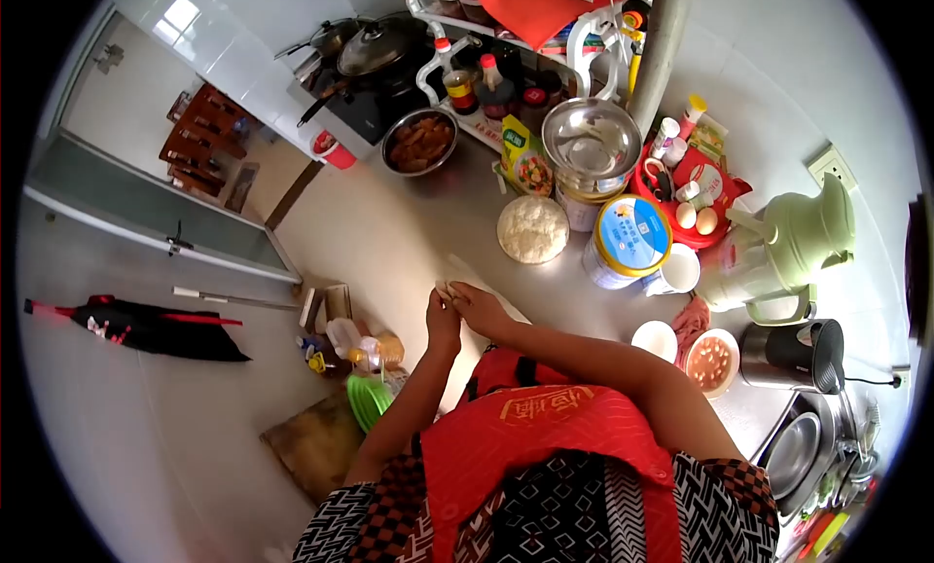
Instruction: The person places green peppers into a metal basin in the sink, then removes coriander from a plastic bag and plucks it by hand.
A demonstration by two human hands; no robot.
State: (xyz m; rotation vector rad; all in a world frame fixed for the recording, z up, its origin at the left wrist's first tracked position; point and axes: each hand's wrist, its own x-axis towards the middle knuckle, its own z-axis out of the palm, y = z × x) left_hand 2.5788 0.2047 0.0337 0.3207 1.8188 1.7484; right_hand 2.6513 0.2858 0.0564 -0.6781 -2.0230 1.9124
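Note:
My left hand [443, 322] and my right hand [479, 308] meet over the counter, in front of the red apron [545, 432]. Their fingers are closed together around a small pale piece of dough [446, 290], mostly hidden by the fingers. Just ahead and to the right sits a round bowl of white flour or dough [532, 230]. Beyond it an opened yellow-green packet [525, 159] leans near a steel bowl [592, 138] resting on a can.
A blue-lidded can [632, 234], a white mug [675, 269] and a green jug [793, 237] stand to the right. A bowl of reddish-brown pieces [419, 142] sits near the stove [355, 106]. A bowl of beans in liquid [712, 363] lies near the sink.

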